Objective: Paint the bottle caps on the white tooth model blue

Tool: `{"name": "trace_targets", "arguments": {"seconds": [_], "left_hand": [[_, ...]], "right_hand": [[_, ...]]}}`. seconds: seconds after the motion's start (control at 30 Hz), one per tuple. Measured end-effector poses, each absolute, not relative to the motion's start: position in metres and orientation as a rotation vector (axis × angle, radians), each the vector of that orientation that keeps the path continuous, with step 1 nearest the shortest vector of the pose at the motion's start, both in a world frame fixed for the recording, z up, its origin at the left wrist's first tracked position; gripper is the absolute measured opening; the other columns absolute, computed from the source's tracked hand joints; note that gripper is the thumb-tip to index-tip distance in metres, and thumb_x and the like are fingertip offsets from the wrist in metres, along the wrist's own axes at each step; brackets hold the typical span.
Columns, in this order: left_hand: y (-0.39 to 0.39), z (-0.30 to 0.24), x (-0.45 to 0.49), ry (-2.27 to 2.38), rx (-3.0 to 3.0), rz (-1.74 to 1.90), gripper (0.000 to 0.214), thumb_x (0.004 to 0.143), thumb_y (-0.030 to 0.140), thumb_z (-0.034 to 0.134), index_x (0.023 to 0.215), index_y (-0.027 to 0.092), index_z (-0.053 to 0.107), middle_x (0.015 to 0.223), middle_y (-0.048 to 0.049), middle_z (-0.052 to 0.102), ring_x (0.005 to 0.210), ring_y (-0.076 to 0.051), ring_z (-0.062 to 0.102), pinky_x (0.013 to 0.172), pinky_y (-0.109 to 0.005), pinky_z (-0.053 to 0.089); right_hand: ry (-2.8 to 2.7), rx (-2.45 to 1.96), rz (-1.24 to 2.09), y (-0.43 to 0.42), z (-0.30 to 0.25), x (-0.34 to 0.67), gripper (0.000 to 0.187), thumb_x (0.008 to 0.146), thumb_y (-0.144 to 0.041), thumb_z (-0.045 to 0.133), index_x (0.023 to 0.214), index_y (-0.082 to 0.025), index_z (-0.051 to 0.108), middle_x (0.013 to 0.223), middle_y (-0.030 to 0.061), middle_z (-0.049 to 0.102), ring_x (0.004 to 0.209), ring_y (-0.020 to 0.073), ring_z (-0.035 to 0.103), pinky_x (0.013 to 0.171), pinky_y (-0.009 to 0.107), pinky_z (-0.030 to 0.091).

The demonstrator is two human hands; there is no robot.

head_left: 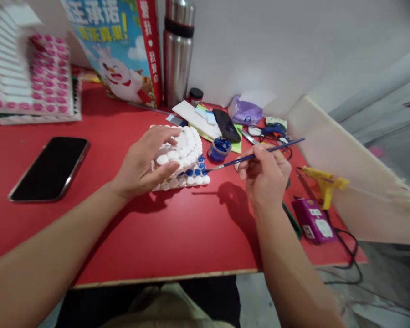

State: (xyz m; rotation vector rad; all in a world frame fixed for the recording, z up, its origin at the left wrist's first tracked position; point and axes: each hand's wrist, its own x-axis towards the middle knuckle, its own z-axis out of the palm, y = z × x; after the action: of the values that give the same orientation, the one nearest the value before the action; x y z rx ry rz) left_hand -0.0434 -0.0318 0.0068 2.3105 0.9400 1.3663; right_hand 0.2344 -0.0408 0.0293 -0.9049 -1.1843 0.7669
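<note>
A white craft piece (pixel 182 157) built of small round discs sits on the red table, and several discs at its right side are painted blue. My left hand (pixel 150 159) rests over its left part with the fingers spread, steadying or touching it. In my right hand (pixel 266 171) is a thin blue paintbrush (pixel 246 157), pinched between thumb and fingers. Its tip meets the blue discs at the piece's right edge. An open jar of blue paint (pixel 219 149) stands just behind the brush. My left fingertips partly cover the piece.
A black phone (pixel 50 168) lies at the left. Behind stand a colourful box (pixel 119 54) and a steel flask (pixel 179 54). At the right are scissors (pixel 248 136), a yellow glue gun (pixel 324 182), a purple box (pixel 313 221) and cables. A pink-dotted craft piece (pixel 51 77) is at back left.
</note>
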Motion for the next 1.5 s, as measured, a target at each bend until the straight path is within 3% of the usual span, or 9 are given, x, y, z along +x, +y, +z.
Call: {"name": "trace_targets", "arguments": {"seconds": [0.13,0.3,0.53,0.73,0.93,1.5], "left_hand": [[-0.032,0.007,-0.043,0.926,2.312,1.366,0.055,0.102,0.058,0.057,0.147,0.026,0.059,0.137,-0.0156,0.067,0.110,-0.031,0.071,0.104,-0.053,0.058],[-0.032,0.008,-0.044,0.953,2.315,1.347,0.053,0.102,0.055,0.057,0.146,0.026,0.060,0.137,-0.0147,0.068,0.115,-0.031,0.070,0.109,-0.053,0.056],[-0.034,0.007,-0.038,0.980,2.286,1.359,0.053,0.099,0.055,0.062,0.142,0.024,0.062,0.136,-0.0146,0.068,0.114,-0.031,0.070,0.103,-0.049,0.059],[-0.035,0.007,-0.035,0.973,2.313,1.333,0.053,0.102,0.056,0.057,0.142,0.020,0.061,0.139,-0.0166,0.067,0.122,-0.032,0.068,0.108,-0.049,0.057],[-0.035,0.008,-0.039,0.957,2.372,1.288,0.053,0.100,0.053,0.064,0.141,0.021,0.061,0.140,-0.0173,0.068,0.133,-0.036,0.063,0.116,-0.052,0.052],[-0.037,0.001,-0.042,0.984,2.358,1.311,0.049,0.098,0.051,0.066,0.140,0.026,0.066,0.134,-0.0119,0.074,0.127,-0.036,0.068,0.111,-0.052,0.055]], "right_hand": [[-1.033,-0.933,0.705,-0.032,0.027,0.243,0.024,0.093,-0.037,0.073,0.075,-0.022,0.068,0.055,-0.0041,0.066,0.033,0.0098,0.049,0.031,0.025,0.034],[-1.207,-1.016,0.431,-0.033,0.048,0.240,0.023,0.098,-0.044,0.074,0.084,-0.026,0.072,0.061,-0.0044,0.068,0.039,0.0109,0.057,0.037,0.026,0.041],[-1.491,-1.198,0.159,-0.008,0.070,0.237,0.034,0.102,-0.046,0.068,0.076,-0.024,0.067,0.060,-0.0034,0.065,0.044,0.0109,0.058,0.046,0.026,0.047],[-1.345,-1.298,0.188,-0.002,0.034,0.242,0.043,0.101,-0.055,0.063,0.075,-0.021,0.064,0.061,-0.0041,0.063,0.041,0.0107,0.057,0.046,0.025,0.044],[-1.441,-1.292,0.201,-0.001,0.021,0.248,0.036,0.102,-0.051,0.064,0.082,-0.022,0.067,0.062,-0.0026,0.064,0.048,0.0133,0.061,0.049,0.025,0.045],[-1.507,-1.311,0.146,0.005,0.018,0.249,0.031,0.103,-0.043,0.066,0.080,-0.023,0.068,0.062,-0.0044,0.064,0.046,0.0129,0.059,0.055,0.029,0.046]]}}
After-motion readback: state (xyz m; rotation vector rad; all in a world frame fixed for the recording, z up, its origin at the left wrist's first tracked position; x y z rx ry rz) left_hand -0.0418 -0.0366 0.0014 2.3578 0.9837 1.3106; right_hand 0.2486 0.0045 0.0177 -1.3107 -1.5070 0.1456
